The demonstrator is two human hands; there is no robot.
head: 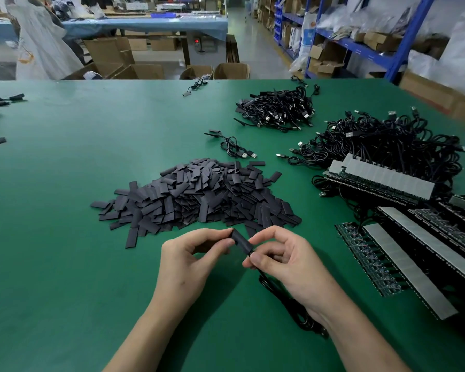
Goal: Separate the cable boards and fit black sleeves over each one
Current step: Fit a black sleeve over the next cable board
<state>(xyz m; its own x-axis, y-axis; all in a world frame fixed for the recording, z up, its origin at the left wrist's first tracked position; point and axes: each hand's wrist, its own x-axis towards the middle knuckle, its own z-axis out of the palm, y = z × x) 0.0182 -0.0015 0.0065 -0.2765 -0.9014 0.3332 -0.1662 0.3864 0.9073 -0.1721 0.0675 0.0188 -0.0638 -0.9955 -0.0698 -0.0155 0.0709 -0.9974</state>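
The left grip (pixel 188 261) pinches one end of a black sleeve (pixel 242 240) near the front edge of the table (pixel 65 210). The right grip (pixel 282 261) pinches the other end, where the cable (pixel 279 294) comes out. The board inside is hidden; I judge it is almost covered. A heap (pixel 277 108) of sleeved cables lies toward the far right corner, so some are done. Many joined boards (pixel 414 251) wait at the right edge and the sleeve pile (pixel 199 197) is big, so most work is left.
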